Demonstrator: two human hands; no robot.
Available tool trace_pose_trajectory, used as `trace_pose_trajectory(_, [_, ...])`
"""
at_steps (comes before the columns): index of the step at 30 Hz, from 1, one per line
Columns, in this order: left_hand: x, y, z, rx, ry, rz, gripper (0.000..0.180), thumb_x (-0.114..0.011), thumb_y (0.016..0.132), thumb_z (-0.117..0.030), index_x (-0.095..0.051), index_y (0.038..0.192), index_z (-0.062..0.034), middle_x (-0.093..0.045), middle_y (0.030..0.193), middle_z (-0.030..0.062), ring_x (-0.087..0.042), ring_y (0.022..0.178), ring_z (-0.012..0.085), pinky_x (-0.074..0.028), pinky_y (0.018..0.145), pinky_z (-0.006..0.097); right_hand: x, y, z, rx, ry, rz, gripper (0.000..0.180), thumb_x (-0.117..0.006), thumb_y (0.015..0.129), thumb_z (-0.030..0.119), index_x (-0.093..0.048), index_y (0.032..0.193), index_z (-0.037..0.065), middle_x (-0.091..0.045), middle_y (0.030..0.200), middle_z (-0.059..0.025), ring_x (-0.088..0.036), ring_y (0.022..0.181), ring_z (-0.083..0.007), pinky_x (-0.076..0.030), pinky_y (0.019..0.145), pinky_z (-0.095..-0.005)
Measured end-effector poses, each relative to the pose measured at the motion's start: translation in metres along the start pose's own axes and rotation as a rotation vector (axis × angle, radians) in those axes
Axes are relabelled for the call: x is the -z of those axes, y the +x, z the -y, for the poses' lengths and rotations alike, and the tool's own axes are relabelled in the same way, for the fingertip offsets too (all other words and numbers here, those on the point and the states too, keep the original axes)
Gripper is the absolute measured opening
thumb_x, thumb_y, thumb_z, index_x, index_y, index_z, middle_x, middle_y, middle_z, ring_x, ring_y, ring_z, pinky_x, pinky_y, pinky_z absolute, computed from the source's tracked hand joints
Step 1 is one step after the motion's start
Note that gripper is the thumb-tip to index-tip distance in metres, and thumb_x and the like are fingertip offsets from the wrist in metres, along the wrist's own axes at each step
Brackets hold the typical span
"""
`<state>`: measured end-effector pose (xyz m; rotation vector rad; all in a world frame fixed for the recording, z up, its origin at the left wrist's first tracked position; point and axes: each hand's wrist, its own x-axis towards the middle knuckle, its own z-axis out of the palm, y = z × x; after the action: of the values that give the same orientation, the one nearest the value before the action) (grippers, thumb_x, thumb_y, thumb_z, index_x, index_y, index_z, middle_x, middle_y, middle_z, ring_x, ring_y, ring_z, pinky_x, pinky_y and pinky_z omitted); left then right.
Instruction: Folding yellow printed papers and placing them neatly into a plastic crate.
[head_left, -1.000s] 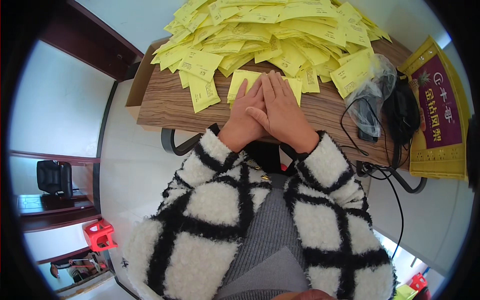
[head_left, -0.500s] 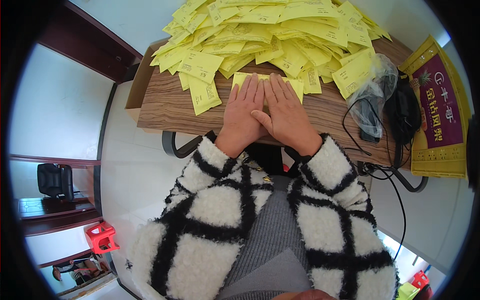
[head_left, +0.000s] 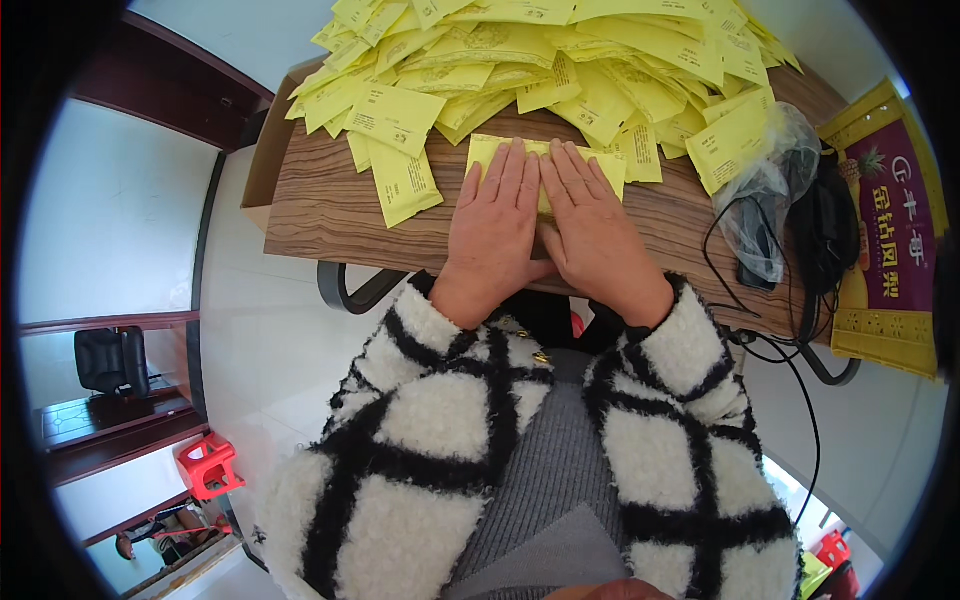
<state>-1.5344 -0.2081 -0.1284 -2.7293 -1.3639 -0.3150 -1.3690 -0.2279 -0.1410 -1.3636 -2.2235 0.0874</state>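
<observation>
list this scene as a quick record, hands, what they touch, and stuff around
left hand: left hand palm down, fingers straight, on a yellow packet
right hand: right hand palm down beside it, on the same packet
under the packet: hidden, cannot tell
beyond the hands: large pile of yellow packets
surface: wood-grain table
right side: clear plastic bag, yellow crate with purple panel
left background: red stool, black chair
</observation>
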Motion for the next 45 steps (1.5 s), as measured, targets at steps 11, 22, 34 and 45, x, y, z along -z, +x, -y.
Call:
trace_pose_trajectory(11, [-0.025, 0.009, -0.008, 0.027, 0.015, -0.008, 0.106, -0.08, 0.061, -0.042, -0.036, 0.146, 0.0033, -0.034, 0.154, 0.0216, -0.031, 0.145, 0.0327, -0.022, 0.119, 0.047, -0.02, -0.004, -0.016, -0.011, -0.05, -0.019, 0.077, -0.069, 0.08, 0.029, -0.041, 0.141, -0.009, -0.038, 0.149, -0.0278, -0.033, 0.143, -0.0372, -0.024, 0.12, -0.0444])
trace_pose_trajectory(22, [0.029, -0.01, -0.056, 0.023, 0.14, 0.049, 0.106, -0.082, 0.063, -0.041, -0.035, 0.146, 0.004, -0.034, 0.154, 0.0211, -0.033, 0.144, 0.0313, -0.026, 0.117, 0.047, 0.04, -0.04, 0.011, 0.012, -0.065, -0.045, 0.083, -0.073, 0.077, 0.033, -0.042, 0.141, -0.008, -0.04, 0.148, -0.0267, -0.034, 0.142, -0.0365, -0.025, 0.119, -0.0442])
trace_pose_trajectory(34, [0.013, -0.022, -0.043, 0.027, 0.152, 0.022, 0.112, -0.082, 0.064, -0.053, -0.033, 0.147, 0.0046, -0.036, 0.153, 0.021, -0.033, 0.144, 0.031, -0.026, 0.116, 0.052, 0.04, -0.044, 0.03, -0.042, -0.157, -0.041, 0.085, -0.076, 0.077, 0.034, -0.041, 0.14, -0.01, -0.038, 0.148, -0.029, -0.032, 0.143, -0.0387, -0.023, 0.12, -0.0482])
trace_pose_trajectory(45, [0.029, -0.053, -0.019, 0.224, 0.033, 0.06, 0.12, -0.083, 0.062, -0.054, -0.027, 0.149, 0.0051, -0.031, 0.156, 0.0217, -0.029, 0.146, 0.0337, -0.025, 0.117, 0.052, 0.022, -0.049, 0.033, -0.038, -0.183, 0.023, 0.085, -0.076, 0.078, 0.031, -0.038, 0.142, -0.01, -0.037, 0.149, -0.0274, -0.032, 0.143, -0.0368, -0.024, 0.12, -0.0452])
